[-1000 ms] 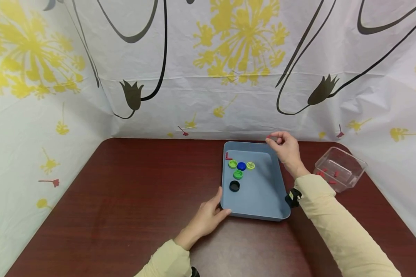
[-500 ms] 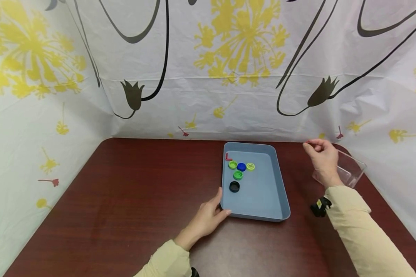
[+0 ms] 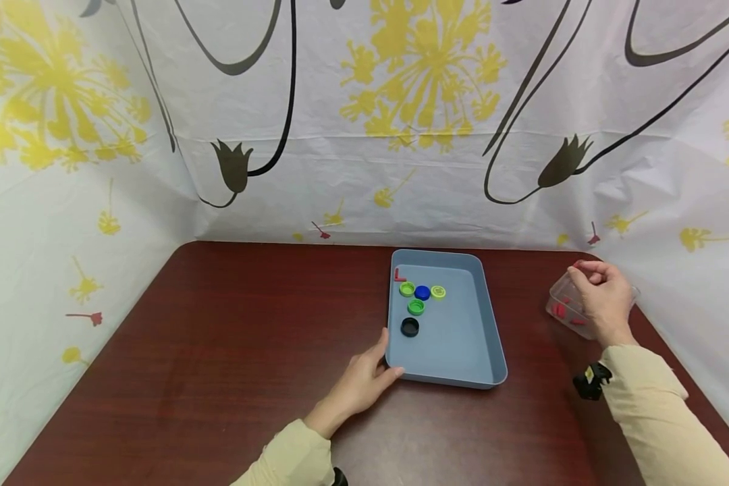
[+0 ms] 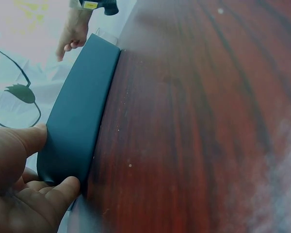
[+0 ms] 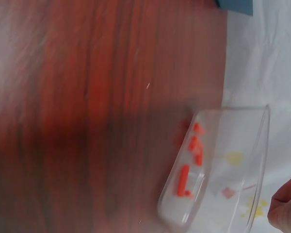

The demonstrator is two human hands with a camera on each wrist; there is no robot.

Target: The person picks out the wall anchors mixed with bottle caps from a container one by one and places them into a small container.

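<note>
My left hand (image 3: pixel 358 385) holds the near left corner of a blue-grey tray (image 3: pixel 462 331); the left wrist view shows the thumb and fingers at its wall (image 4: pixel 80 107). In the tray lie a red L shape (image 3: pixel 399 278) and several round caps: lime green (image 3: pixel 407 289), blue (image 3: pixel 422 293), yellow (image 3: pixel 438 292), green (image 3: pixel 416 307) and black (image 3: pixel 410 327). My right hand (image 3: pixel 610 304) pinches a small red piece (image 3: pixel 577 264) above a clear plastic box (image 5: pixel 203 112). Several red pieces (image 5: pixel 182 180) lie in that box.
The dark red wooden table (image 3: pixel 219 351) extends left and in front of the tray. Behind it hangs a white patterned cloth (image 3: pixel 316 169), close to the table's back edge. The clear box stands near the table's right edge.
My right hand has moved right, from the tray's far right corner to over the clear box, with the small red piece at its fingertips. The left hand stays at the tray corner.
</note>
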